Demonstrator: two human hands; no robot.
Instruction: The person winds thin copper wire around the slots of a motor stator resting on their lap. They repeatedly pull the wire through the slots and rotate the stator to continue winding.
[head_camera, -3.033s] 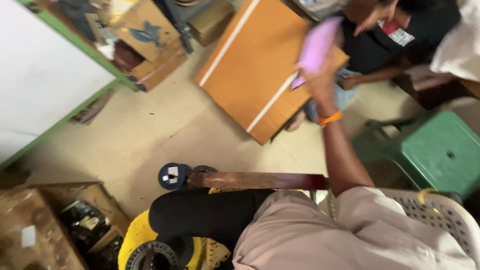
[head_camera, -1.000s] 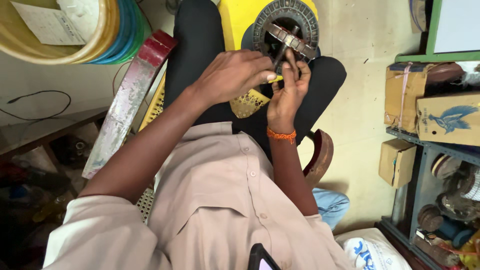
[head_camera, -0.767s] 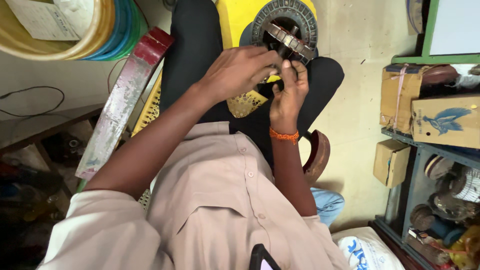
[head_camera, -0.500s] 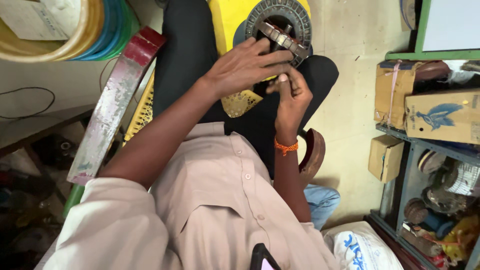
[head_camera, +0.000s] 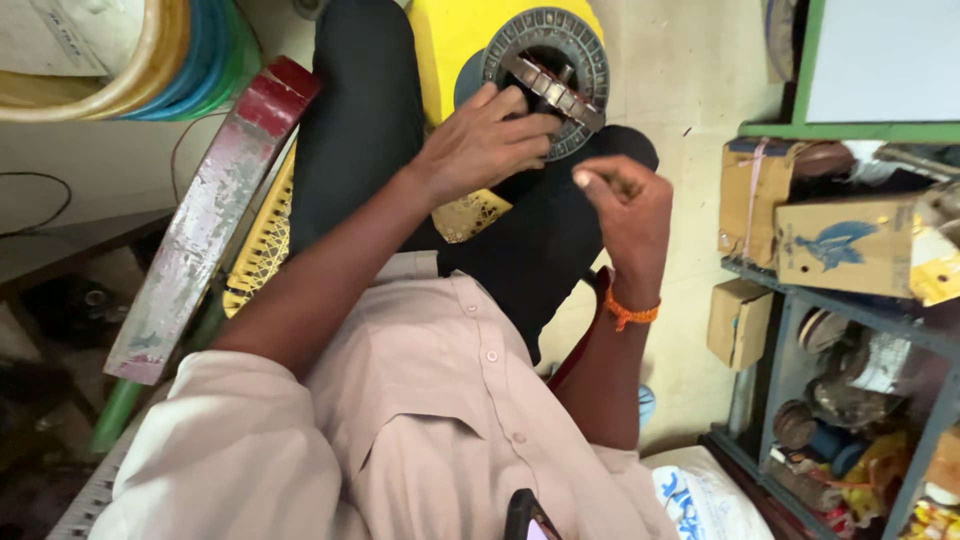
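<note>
At twelve o'clock in the head view, propped on the person's black-trousered lap, sits a round slotted stator core (head_camera: 548, 72), grey and ringed with teeth, with a dark rusty metal strip (head_camera: 553, 88) lying across its bore. That strip's long axis runs from ten o'clock to four o'clock. The left hand (head_camera: 480, 145) is on it: fingers bent and reaching up toward twelve o'clock, tips pressed against the strip and the near rim of the core, thumb tucked under, so it grips rather than lies flat. The right hand (head_camera: 622, 205) is clear of the core, just off its four o'clock edge, loosely curled with thumb and forefinger tips held together; whether anything small is pinched between them cannot be told. An orange wristband (head_camera: 630, 312) circles that wrist. So the core lies up and ahead of both hands, with the left one nearer and in contact.

Behind the core a yellow plastic stool (head_camera: 450, 45) shows. At nine o'clock a worn red-and-grey board (head_camera: 205, 225) leans, with coils of coloured wire (head_camera: 170, 55) at eleven o'clock. At three o'clock a metal shelf (head_camera: 850, 310) carries cardboard boxes (head_camera: 845, 245).
</note>
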